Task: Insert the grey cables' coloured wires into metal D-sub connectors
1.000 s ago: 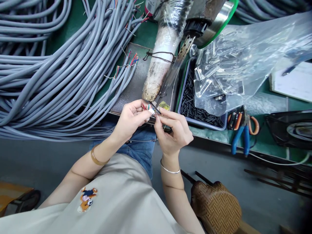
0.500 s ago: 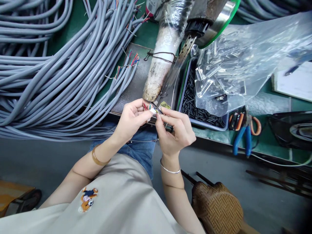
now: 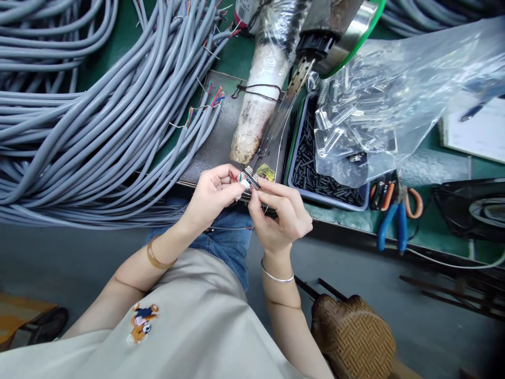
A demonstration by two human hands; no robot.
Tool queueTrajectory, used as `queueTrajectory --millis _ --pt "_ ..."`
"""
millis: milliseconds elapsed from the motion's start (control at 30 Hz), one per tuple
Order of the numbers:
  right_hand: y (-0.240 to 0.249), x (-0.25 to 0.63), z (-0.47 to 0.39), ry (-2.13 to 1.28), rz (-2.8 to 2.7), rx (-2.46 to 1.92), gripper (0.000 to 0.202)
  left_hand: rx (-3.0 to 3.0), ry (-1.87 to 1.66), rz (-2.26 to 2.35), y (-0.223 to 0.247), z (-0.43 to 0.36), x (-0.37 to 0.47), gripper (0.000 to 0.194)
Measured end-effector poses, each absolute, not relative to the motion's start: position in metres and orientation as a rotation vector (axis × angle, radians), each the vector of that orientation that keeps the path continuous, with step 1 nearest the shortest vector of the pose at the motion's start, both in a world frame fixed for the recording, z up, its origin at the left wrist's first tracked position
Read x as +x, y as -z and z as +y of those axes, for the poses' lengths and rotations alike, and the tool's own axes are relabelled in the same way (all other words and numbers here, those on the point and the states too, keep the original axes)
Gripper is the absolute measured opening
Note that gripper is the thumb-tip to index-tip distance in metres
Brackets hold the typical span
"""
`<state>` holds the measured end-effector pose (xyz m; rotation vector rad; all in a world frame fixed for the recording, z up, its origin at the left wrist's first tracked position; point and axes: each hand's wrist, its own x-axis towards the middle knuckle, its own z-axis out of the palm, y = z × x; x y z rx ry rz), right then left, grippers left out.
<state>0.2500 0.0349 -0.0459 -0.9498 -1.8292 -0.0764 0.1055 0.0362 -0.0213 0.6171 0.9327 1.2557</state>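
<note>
Beside a small metal multi-pin connector (image 3: 251, 178), my left hand (image 3: 213, 193) is closed on a bundle of thin coloured wires (image 3: 240, 178), with a white piece by the thumb tip. My right hand (image 3: 281, 213) is closed in a pinch at the connector's right side; what its fingertips hold is too small to make out. Directly above the connector, a soldering iron (image 3: 272, 123) points down, its tip close to the pins. A yellowish lump (image 3: 265, 171) lies just behind my right fingertips.
Grey cables (image 3: 102, 121) fill the left of the bench. A plastic-wrapped tube (image 3: 256, 105) slants down beside the iron. Rightward are a tray (image 3: 290, 173) of short black tubes, a clear bag (image 3: 426, 68) of metal parts and blue-handled cutters (image 3: 401, 226). A wooden stool (image 3: 355, 337) stands below.
My right hand has shifted slightly down and left, its fingertips lower against the connector. The connector's pin row shows more clearly. My left hand has moved slightly left, still gripping the wires.
</note>
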Motion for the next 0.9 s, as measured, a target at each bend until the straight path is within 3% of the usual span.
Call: queueTrajectory --millis 500,733,900 --pt "0.043 0.257 0.015 0.082 -1.789 -1.011 0.020 0.697 -1.232 0.967 0.024 0.016 0.101 0.018" --pt "0.019 0.261 0.000 -0.619 -1.610 -1.282 0.005 0.685 -1.235 0.902 0.031 0.006 0.095 0.019" --pt "0.002 0.269 -0.009 -0.237 -1.427 -1.197 0.005 0.658 -1.198 0.903 0.029 0.003 0.096 0.020"
